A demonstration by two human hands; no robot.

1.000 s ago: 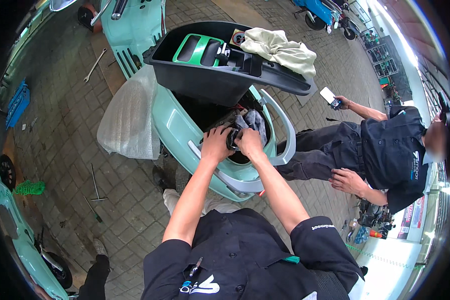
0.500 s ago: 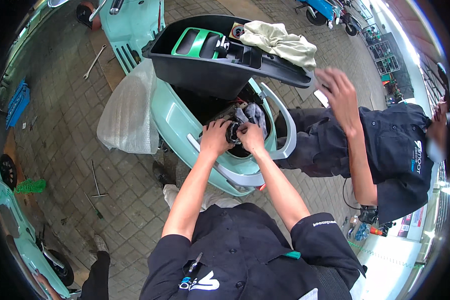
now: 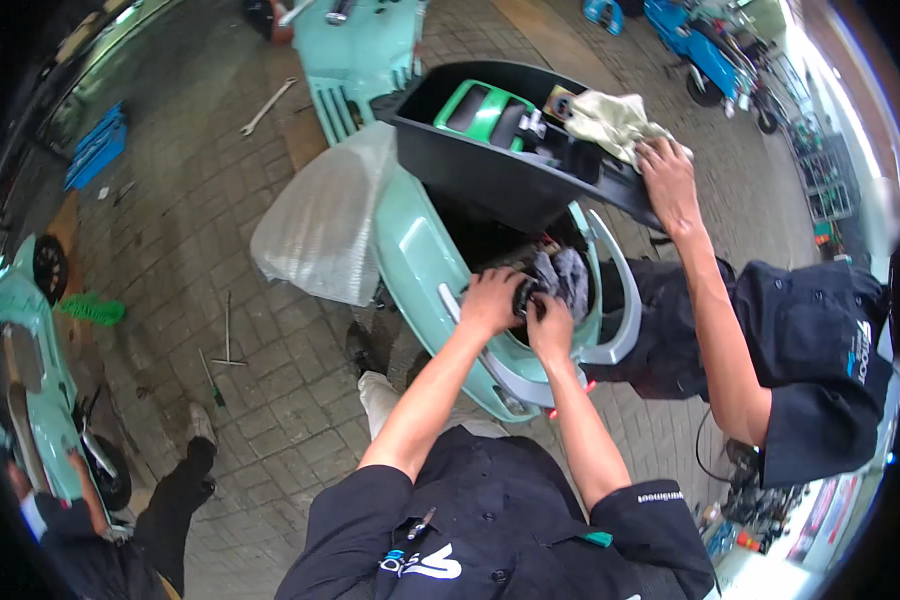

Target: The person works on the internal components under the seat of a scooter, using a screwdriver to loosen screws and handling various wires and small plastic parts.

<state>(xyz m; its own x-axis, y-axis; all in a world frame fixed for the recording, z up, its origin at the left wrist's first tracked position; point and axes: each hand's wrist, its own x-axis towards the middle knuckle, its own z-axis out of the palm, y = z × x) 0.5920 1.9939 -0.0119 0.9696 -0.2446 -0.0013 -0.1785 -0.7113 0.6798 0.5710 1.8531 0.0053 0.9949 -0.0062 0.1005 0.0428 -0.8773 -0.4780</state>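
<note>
At the open rear of a mint-green scooter body [image 3: 417, 255], my left hand [image 3: 492, 300] and my right hand [image 3: 551, 327] are closed around a small dark ribbed part [image 3: 525, 296]. What kind of part it is, I cannot make out. A crumpled grey-purple rag [image 3: 570, 278] lies just beyond my right hand inside the cavity. Above it, a black storage bin [image 3: 480, 180] rests tilted across the body, with a green-framed piece [image 3: 485, 114] inside. A co-worker's hand [image 3: 668, 185] grips the bin's right end, beside a pale cloth [image 3: 615, 124].
A grey grab rail [image 3: 625, 300] curves round the scooter's rear. Bubble wrap [image 3: 325, 225] hangs at its left side. On the paving lie a wrench [image 3: 268, 107] and a T-handle tool [image 3: 229, 335]. The co-worker [image 3: 800, 350] stands close on the right; another scooter [image 3: 40, 370] is at left.
The co-worker's raised hand has come down onto the bin's right end by the cloth. My view has shifted, so the scooter sits farther right and lower. Both my hands stay on the dark part.
</note>
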